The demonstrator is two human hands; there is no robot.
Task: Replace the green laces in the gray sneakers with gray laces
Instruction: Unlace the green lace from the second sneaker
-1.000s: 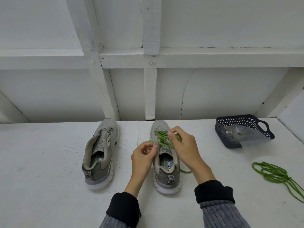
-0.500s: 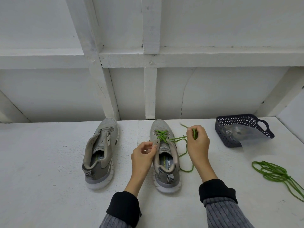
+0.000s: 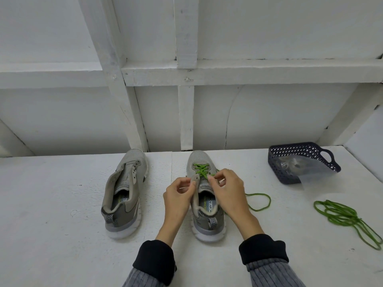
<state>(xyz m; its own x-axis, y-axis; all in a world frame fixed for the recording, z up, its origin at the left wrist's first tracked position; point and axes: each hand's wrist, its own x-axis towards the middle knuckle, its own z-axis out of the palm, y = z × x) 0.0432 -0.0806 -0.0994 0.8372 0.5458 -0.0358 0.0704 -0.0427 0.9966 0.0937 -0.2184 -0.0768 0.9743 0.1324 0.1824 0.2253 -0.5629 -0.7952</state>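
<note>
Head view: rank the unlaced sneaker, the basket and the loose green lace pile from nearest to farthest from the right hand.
1. Basket, to the right of the right hand, at the back.
2. Unlaced sneaker, to its left, past the other shoe.
3. Lace pile, far right, near the edge.

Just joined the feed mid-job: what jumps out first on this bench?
Both hands, left hand and right hand, work at the right sneaker, the right pinching its green lace. The left sneaker stands laceless beside it. A pulled green lace lies far right, below a dark basket.
</note>
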